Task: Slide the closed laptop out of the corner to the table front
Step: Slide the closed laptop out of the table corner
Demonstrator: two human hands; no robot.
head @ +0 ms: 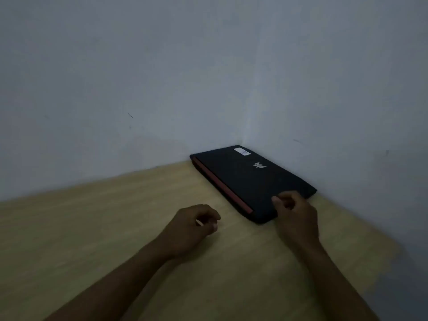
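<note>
A closed black laptop (245, 179) with a red strip along its left edge, a silver logo and a white sticker lies flat in the far right corner of the table, its right side against the wall. My right hand (295, 214) hovers over the laptop's near end, fingers curled loosely, thumb over the lid; I cannot tell whether it touches. Left of the laptop's near corner, my left hand (193, 225) is above the wood, fingers curled in and holding nothing. The picture is dim and slightly blurred.
The light wooden table (115, 228) stretches to the left and toward me. Two pale walls (162, 89) meet at the corner behind the laptop; the right wall runs along the table's right edge.
</note>
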